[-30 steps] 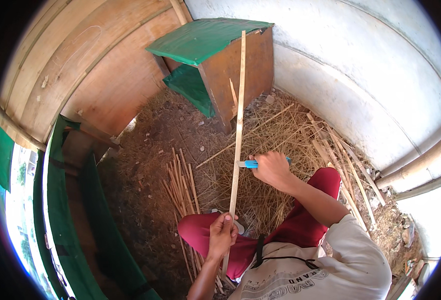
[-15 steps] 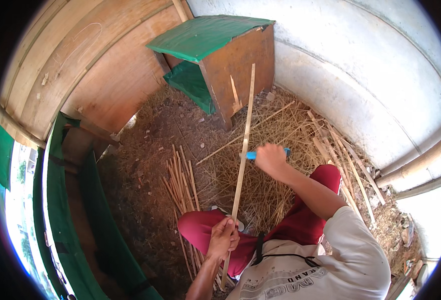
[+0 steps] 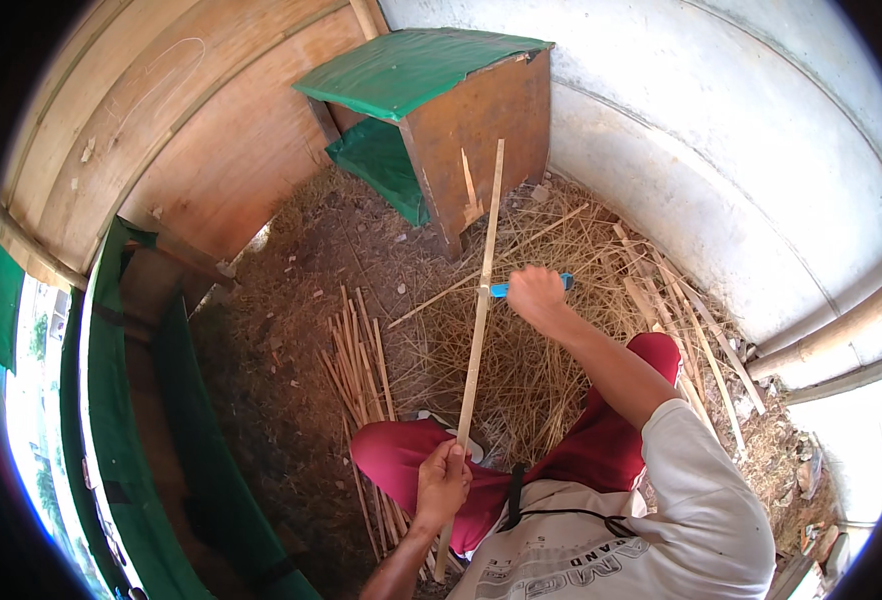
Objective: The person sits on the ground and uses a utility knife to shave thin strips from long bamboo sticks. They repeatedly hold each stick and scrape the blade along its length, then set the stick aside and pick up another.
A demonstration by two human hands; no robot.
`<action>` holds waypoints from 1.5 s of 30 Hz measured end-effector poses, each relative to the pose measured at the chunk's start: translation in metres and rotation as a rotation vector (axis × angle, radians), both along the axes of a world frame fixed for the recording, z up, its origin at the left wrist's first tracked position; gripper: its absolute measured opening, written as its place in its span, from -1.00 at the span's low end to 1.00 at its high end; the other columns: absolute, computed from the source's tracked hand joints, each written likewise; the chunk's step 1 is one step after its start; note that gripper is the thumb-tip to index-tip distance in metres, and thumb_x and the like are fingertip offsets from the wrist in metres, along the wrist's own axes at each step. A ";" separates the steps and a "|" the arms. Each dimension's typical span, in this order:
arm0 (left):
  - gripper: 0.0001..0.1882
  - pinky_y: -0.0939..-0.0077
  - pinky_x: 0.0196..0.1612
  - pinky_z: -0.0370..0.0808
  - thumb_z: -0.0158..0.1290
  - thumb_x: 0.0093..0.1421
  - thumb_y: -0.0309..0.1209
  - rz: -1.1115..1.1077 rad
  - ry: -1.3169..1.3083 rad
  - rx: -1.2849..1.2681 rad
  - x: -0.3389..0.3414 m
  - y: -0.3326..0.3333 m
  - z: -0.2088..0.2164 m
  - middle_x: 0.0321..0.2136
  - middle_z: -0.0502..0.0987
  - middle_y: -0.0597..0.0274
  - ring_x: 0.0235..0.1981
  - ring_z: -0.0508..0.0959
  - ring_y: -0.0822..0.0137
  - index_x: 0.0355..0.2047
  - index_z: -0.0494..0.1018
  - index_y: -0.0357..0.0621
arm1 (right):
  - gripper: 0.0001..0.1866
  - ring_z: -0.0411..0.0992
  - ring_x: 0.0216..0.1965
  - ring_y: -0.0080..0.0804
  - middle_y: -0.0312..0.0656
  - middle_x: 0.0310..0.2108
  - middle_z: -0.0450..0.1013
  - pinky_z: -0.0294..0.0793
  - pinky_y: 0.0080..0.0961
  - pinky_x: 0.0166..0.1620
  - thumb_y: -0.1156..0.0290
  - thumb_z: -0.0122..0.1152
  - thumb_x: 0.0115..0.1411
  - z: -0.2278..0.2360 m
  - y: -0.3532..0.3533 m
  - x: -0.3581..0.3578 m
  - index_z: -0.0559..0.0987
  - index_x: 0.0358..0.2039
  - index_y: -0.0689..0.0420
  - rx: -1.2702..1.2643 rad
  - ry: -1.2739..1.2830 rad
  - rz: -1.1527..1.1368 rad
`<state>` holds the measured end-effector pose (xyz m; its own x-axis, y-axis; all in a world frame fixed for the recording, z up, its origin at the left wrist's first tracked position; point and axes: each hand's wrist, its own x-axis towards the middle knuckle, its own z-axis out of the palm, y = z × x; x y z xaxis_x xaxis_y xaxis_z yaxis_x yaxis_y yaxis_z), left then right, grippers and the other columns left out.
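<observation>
A long, pale bamboo strip (image 3: pixel 476 365) slants away from my lap, its far tip in front of the cabinet. My left hand (image 3: pixel 443 482) is closed around its near part, beside my left knee, with the thumb along the strip. My right hand (image 3: pixel 538 295) grips a blue-handled knife (image 3: pixel 499 290), fist wrapped round the handle. The knife's front end meets the strip beyond its middle; the blade itself is too small to make out. Beneath the strip lies loose straw (image 3: pixel 491 390).
Several thin bamboo strips (image 3: pixel 361 360) lie by my left knee, and more wood strips (image 3: pixel 696 310) lie right. A wooden cabinet (image 3: pixel 501 130) with green covering stands at the back. Green-covered troughlike boards (image 3: pixel 121 430) line the left. A white wall (image 3: pixel 721 150) curves round the right.
My right hand and the knife have moved a little farther away along the strip. The strip's far tip has dropped slightly toward me. My left hand keeps its hold.
</observation>
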<state>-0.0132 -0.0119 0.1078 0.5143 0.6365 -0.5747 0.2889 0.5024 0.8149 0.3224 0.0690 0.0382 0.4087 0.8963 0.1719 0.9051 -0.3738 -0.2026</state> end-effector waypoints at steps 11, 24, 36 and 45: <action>-0.77 0.67 -0.68 0.20 -0.09 0.46 -0.27 0.019 0.129 0.167 -0.042 0.004 -0.018 -0.65 0.36 0.43 -0.72 0.29 0.65 -0.18 0.44 -0.18 | -0.73 0.40 -0.67 -0.41 -0.23 -0.64 0.42 0.46 -0.38 -0.60 0.29 0.18 0.24 0.058 -0.031 0.074 0.62 -0.45 0.24 0.030 0.686 -0.488; -0.69 0.25 -0.24 0.52 -0.03 0.40 -0.35 -0.108 0.283 0.787 0.008 0.001 -0.021 -0.34 0.60 -0.17 -0.28 0.65 -0.06 0.02 0.48 -0.28 | -0.81 0.53 -0.57 0.01 0.00 -0.63 0.50 0.55 -0.12 -0.46 0.31 0.27 0.02 0.016 -0.052 -0.062 0.63 -0.55 0.17 0.058 0.333 0.024; -0.76 0.20 -0.37 0.49 -0.09 0.42 -0.35 -0.179 0.319 0.707 0.009 -0.014 -0.013 -0.54 0.53 -0.04 -0.48 0.60 0.00 -0.17 0.46 -0.29 | -0.91 0.52 -0.63 -0.05 0.00 -0.68 0.48 0.50 -0.19 -0.54 0.46 0.23 -0.08 -0.002 -0.046 -0.059 0.61 -0.64 0.19 0.132 0.110 -0.025; -0.69 0.28 -0.37 0.49 -0.11 0.43 -0.26 -0.214 0.306 0.574 -0.004 -0.029 -0.013 -0.59 0.51 0.03 -0.53 0.58 0.14 -0.18 0.46 -0.29 | -0.90 0.59 -0.47 -0.09 -0.03 -0.54 0.55 0.55 -0.19 -0.44 0.45 0.22 0.02 -0.017 -0.027 -0.032 0.63 -0.54 0.19 -0.109 0.070 -0.031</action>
<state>-0.0174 -0.0414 0.0947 0.5306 0.7863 -0.3164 0.5937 -0.0784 0.8009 0.2909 0.0417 0.0207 0.4440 0.8949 0.0447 0.8779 -0.4245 -0.2216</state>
